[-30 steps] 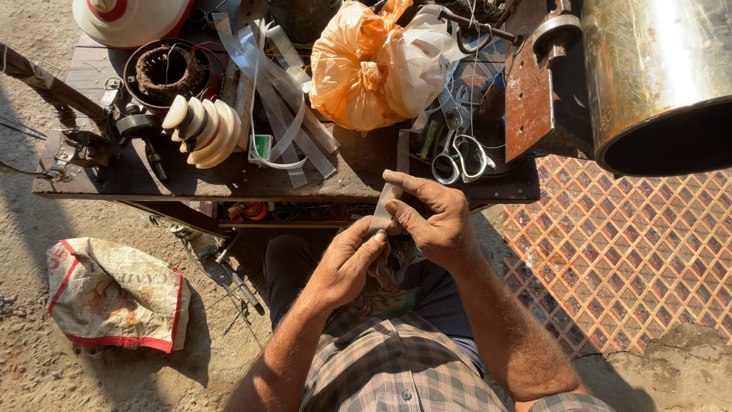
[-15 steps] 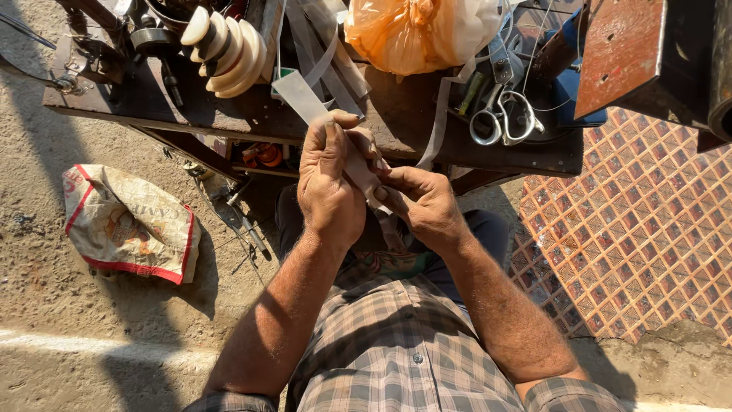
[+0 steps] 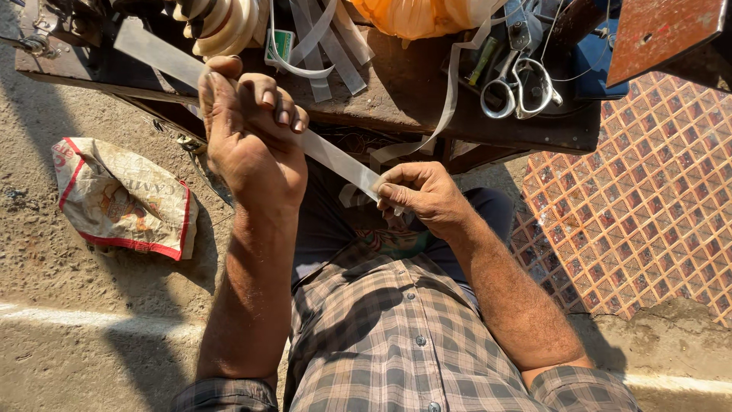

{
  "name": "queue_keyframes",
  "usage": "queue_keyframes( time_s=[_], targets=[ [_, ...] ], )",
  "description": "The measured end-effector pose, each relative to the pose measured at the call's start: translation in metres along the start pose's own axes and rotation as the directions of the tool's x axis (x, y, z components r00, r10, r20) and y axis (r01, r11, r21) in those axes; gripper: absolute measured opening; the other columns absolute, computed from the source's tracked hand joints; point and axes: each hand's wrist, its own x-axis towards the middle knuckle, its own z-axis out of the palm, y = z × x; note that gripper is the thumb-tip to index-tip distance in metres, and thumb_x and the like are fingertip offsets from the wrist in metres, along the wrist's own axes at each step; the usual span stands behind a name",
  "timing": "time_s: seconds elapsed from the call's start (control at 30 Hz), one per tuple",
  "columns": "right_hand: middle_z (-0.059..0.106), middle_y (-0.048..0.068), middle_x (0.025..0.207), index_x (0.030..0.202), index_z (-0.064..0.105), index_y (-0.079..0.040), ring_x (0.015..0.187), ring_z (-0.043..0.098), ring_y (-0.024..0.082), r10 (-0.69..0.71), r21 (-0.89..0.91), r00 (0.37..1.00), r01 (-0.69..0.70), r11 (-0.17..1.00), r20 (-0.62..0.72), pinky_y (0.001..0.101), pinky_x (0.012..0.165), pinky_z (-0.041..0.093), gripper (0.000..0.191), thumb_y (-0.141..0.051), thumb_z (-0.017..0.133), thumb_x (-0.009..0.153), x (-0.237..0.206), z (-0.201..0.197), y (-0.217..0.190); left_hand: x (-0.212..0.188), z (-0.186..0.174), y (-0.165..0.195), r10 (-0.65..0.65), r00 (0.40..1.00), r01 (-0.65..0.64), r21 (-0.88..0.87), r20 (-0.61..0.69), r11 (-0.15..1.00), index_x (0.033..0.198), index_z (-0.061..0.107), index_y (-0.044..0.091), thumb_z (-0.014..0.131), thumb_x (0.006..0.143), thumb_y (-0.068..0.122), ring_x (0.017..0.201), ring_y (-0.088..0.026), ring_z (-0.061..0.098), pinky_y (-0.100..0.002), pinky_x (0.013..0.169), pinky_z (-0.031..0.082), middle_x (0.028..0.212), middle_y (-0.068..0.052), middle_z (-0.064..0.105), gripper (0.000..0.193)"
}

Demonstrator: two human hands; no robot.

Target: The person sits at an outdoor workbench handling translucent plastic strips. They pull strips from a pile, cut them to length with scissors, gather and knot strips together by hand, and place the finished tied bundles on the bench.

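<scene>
Left hand [image 3: 252, 145]: gripped strip [image 3: 335, 160], upper part.
Right hand [image 3: 427, 198]: pinched strip end.
Progress: strip drawn taut; scissors [image 3: 522, 88] untouched on worktop [image 3: 396, 99].

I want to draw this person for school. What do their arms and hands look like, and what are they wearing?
Both hands, the left hand and the right hand, are bare, with no gloves, rings or watch showing. The forearms are bare too. A grey and brown checked shirt has short sleeves ending near the elbows.
</scene>
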Motion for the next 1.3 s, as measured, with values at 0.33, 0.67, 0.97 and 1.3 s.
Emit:
queue_keyframes(
  time_s=[0.33,0.67,0.97,1.3],
  targets=[
    [0.075,0.009,0.083,0.100,0.077,0.001,0.076,0.072,0.015,0.014,-0.012,1.000,-0.014,1.000,-0.008,0.0316,0.068,0.062,0.020,-0.017,0.077,0.093,0.000,-0.003,0.007,-0.001,-0.040,0.020,0.092,0.987,-0.095,-0.013,-0.130,0.995,0.132,0.051,0.012,0.042,0.121,0.034,0.073,-0.016,0.048,-0.031,0.067,0.044,0.083,-0.004,0.047,0.027],
    [0.073,0.008,0.076,0.101,0.076,0.005,0.065,0.067,0.012,0.043,-0.096,0.999,-0.041,0.995,0.017,0.0267,0.059,0.056,0.018,-0.011,0.077,0.093,0.004,0.001,-0.007,-0.009,-0.096,0.033,0.138,0.981,-0.123,0.113,-0.140,0.986,0.137,0.052,0.013,0.051,0.118,0.031,0.094,-0.021,0.062,-0.039,0.088,0.052,0.101,-0.008,0.062,0.027],
    [0.076,0.008,0.081,0.096,0.077,-0.005,0.069,0.073,0.020,-0.163,-0.801,0.979,0.192,0.568,0.119,0.0335,0.064,0.057,0.015,-0.018,0.075,0.087,0.005,0.003,-0.039,-0.070,-0.071,0.027,0.455,0.821,-0.339,0.936,0.345,-0.098,0.159,0.033,0.002,0.067,0.106,0.005,0.147,-0.035,0.048,-0.047,0.128,0.037,0.153,-0.020,0.047,0.063],
    [0.072,0.010,0.078,0.085,0.073,-0.006,0.074,0.072,0.032,-0.218,-0.910,0.924,0.358,0.207,0.314,0.0450,0.067,0.057,0.011,-0.015,0.075,0.078,-0.002,0.024,-0.053,-0.058,-0.011,-0.025,-0.662,0.720,-0.190,0.977,0.209,0.102,0.111,0.069,0.003,0.068,0.089,0.014,0.090,-0.035,0.071,-0.046,0.076,0.055,0.096,-0.017,0.073,0.024]
  ],
)
